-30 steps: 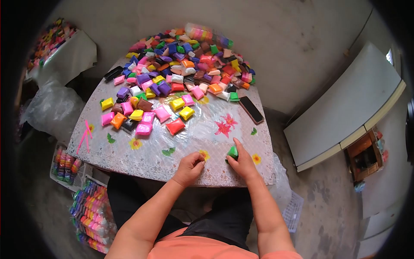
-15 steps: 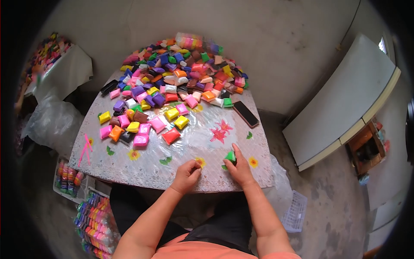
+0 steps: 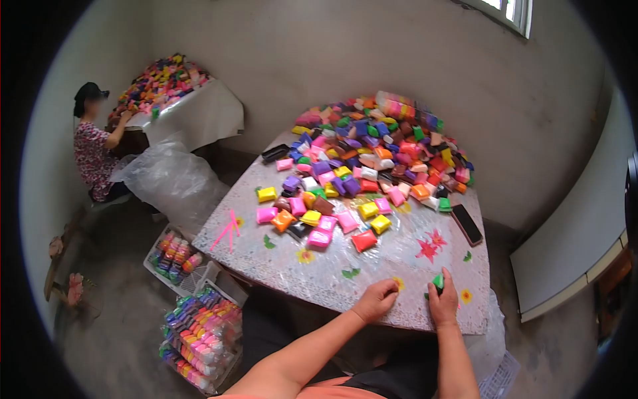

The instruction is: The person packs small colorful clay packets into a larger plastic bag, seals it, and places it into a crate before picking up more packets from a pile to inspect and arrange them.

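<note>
My right hand (image 3: pixel 444 302) is closed around a small green packet (image 3: pixel 437 280) over the table's front edge, and the packet's top sticks out beside the thumb. My left hand (image 3: pixel 376 300) is curled with its fingers pressed together, a little to the left and apart from it; whatever may be inside is hidden. Beyond them lie loose colored packets, among them a red packet (image 3: pixel 364 241), a pink packet (image 3: pixel 319 239) and a yellow packet (image 3: pixel 381 224). Behind these rises a big heap of mixed packets (image 3: pixel 379 149).
A phone (image 3: pixel 466 224) lies at the table's (image 3: pixel 279 279) right side, pink strips (image 3: pixel 229 233) at its left. Crates of bagged packets (image 3: pixel 203 332) stand on the floor. Further left, a person (image 3: pixel 96 143) sits at another heaped table (image 3: pixel 193 110), near a clear plastic bag (image 3: pixel 176 179).
The view has swung to the left, so the table sits further right and the other person shows. Both hands stay near the same spot on the table, the green packet still in the right.
</note>
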Demonstrator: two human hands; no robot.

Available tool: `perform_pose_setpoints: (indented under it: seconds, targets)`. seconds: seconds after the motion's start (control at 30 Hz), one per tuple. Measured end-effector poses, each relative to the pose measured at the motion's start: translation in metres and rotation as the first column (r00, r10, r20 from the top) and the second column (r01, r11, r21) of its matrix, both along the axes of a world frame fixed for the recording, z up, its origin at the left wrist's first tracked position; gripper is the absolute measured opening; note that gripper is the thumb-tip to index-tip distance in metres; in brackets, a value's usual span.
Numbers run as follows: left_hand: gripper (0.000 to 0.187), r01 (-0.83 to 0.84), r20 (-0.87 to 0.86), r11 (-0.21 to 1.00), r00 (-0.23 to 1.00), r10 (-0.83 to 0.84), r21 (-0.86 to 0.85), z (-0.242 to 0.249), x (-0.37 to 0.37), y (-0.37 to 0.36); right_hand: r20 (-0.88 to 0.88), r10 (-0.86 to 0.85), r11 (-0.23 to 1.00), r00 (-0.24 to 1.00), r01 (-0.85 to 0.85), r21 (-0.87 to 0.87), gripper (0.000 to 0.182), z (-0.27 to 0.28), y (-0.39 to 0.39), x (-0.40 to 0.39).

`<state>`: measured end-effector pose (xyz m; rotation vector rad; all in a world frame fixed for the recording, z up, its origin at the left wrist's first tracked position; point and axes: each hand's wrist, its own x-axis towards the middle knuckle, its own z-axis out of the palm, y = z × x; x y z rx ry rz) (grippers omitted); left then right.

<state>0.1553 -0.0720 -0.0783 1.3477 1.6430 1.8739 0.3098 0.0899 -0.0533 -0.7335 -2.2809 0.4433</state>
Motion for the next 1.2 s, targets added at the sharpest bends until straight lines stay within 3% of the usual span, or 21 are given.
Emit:
perform_pose_setpoints:
  seconds: [0.37,0.47,0.77,0.87,0.97,1.1,1.2]
  targets:
    - [0.007,0.036,0.040,0.997,0.999,-0.033,-0.073,-0.003,0.000,-0.001,-0.088,-0.063,0.992,0.994,0.053,-0.113,0.066,0.004,-0.005,0.003]
    - [0.007,0.035,0.023,0.999,0.999,-0.034,-0.023,-0.012,0.001,0.002,-0.105,-0.036,0.995,0.994,0.026,-0.092,0.067,-0.003,-0.001,0.004]
    - [0.006,0.062,0.056,0.989,0.997,-0.055,-0.133,-0.001,0.001,-0.004,-0.159,-0.007,0.992,0.987,-0.013,-0.125,0.070,-0.006,0.006,0.003]
    - [0.007,0.122,0.194,0.981,0.977,-0.091,-0.153,-0.010,0.001,-0.003,-0.146,-0.002,0.991,0.989,-0.018,-0.136,0.070,-0.004,0.005,0.003]
    - [0.009,0.185,0.485,0.977,0.867,-0.111,-0.108,0.007,-0.001,-0.007,-0.139,0.012,0.989,0.990,-0.032,-0.146,0.071,-0.003,0.006,0.001]
    - [0.009,0.000,0.217,0.991,0.976,0.029,-0.133,0.006,-0.032,-0.018,-0.129,0.013,0.986,0.992,-0.034,-0.165,0.072,0.000,0.006,0.001]
    - [0.009,-0.097,0.143,0.978,0.982,0.124,-0.187,0.006,-0.063,-0.024,-0.119,0.018,0.987,0.993,-0.037,-0.158,0.073,-0.002,0.009,0.002]
